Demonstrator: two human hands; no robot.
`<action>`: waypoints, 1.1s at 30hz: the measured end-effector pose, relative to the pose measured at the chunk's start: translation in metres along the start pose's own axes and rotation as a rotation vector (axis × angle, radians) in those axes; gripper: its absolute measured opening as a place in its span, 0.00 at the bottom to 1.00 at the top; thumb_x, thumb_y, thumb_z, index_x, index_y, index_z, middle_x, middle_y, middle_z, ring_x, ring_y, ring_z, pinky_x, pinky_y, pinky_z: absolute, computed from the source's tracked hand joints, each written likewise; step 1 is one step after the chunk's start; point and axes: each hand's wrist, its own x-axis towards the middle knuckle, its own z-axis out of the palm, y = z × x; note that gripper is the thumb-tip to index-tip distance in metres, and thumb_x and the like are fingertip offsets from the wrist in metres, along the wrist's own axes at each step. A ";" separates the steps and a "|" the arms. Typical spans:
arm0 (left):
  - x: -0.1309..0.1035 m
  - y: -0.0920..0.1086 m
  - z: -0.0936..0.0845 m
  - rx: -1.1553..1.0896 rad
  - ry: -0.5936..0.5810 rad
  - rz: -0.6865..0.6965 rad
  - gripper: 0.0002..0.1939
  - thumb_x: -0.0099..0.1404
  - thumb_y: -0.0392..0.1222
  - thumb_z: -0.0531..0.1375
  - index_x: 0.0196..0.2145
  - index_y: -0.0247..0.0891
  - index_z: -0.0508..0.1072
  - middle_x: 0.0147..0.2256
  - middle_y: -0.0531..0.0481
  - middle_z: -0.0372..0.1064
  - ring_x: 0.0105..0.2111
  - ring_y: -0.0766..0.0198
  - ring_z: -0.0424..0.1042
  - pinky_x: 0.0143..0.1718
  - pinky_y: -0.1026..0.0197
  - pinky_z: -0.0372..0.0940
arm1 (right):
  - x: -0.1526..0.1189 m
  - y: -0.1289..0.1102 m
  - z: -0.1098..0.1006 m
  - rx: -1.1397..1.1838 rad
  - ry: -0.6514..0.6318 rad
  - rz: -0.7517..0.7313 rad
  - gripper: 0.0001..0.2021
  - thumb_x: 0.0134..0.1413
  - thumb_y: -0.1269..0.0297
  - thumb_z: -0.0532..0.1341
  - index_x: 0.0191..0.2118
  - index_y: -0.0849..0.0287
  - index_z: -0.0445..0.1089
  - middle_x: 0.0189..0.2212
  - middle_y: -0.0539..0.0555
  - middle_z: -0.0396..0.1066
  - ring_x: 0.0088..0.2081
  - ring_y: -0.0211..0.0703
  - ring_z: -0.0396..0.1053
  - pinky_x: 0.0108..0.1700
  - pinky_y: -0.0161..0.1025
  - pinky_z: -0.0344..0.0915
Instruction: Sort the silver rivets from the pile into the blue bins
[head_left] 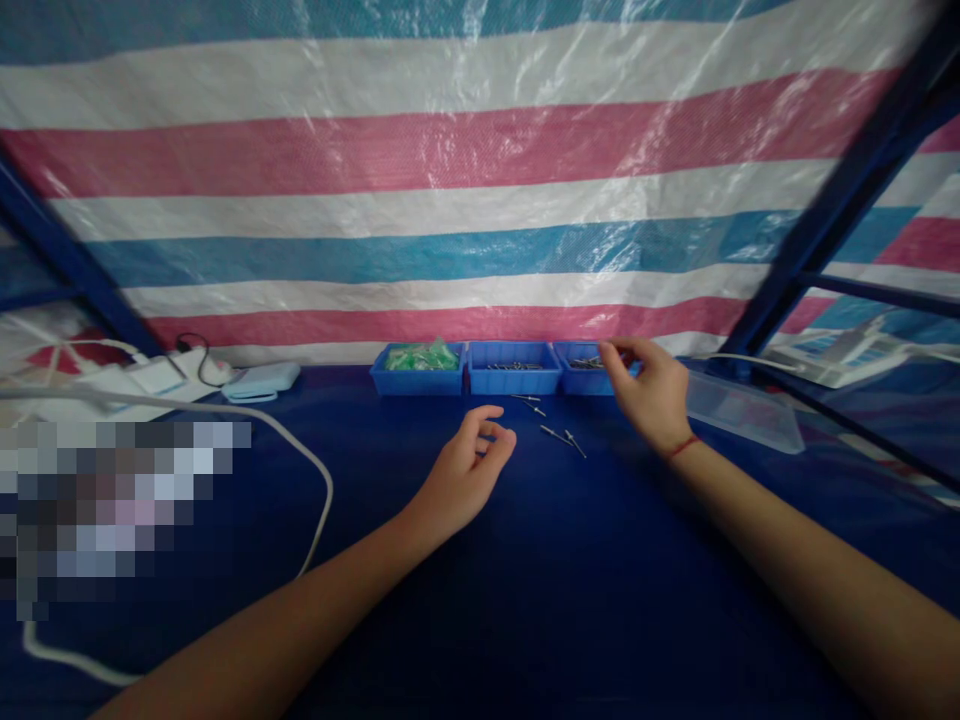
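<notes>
Left hand (pixel 459 472) loosely open near metal rivets (pixel 554 434), right hand (pixel 654 395) curled beside blue bin (pixel 589 383), grip unclear

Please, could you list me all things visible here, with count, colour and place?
Striped plastic sheet: one, red-white-blue, background.
Metal frame bars: several, dark blue, both sides.
Smooth tabletop: one, dark blue, below.
Rectangular plastic bins: three, blue, far edge.
Small bagged contents: uncountable, green, left bin.
Thin metal pins: four loose, silver, before bins; more inside middle, right bins.
Flat soft-looking item: one, light blue, left.
Long power strip: one, white, left.
Thick cable: one, white, left.
Flat plastic lid-like piece: one, clear, right.
Boxy object: one, white, far right.
Pixelated patch: left, unreadable.
String bracelet: one, red, right wrist.
Left hand: one, bare, centre.
Right hand: one, bare, by right bin.
</notes>
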 end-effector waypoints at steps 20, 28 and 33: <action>-0.004 0.007 -0.003 0.033 -0.071 -0.038 0.15 0.62 0.42 0.54 0.48 0.38 0.64 0.37 0.49 0.67 0.30 0.66 0.66 0.34 0.62 0.61 | -0.015 -0.018 -0.004 -0.309 -1.004 -0.281 0.12 0.53 0.68 0.54 0.37 0.59 0.75 0.33 0.56 0.74 0.33 0.44 0.71 0.35 0.36 0.61; -0.004 0.003 -0.004 0.043 -0.079 -0.013 0.15 0.63 0.42 0.54 0.48 0.39 0.64 0.36 0.50 0.68 0.29 0.67 0.67 0.33 0.63 0.61 | -0.014 -0.031 -0.015 -0.424 -1.054 -0.140 0.10 0.55 0.64 0.54 0.36 0.60 0.70 0.29 0.56 0.73 0.28 0.43 0.69 0.28 0.35 0.56; -0.004 0.002 -0.004 0.045 -0.089 0.002 0.15 0.63 0.43 0.54 0.48 0.39 0.64 0.36 0.50 0.68 0.30 0.67 0.67 0.33 0.62 0.61 | -0.015 -0.031 -0.015 -0.414 -1.079 -0.184 0.11 0.52 0.69 0.53 0.39 0.59 0.70 0.30 0.55 0.73 0.30 0.42 0.70 0.30 0.35 0.57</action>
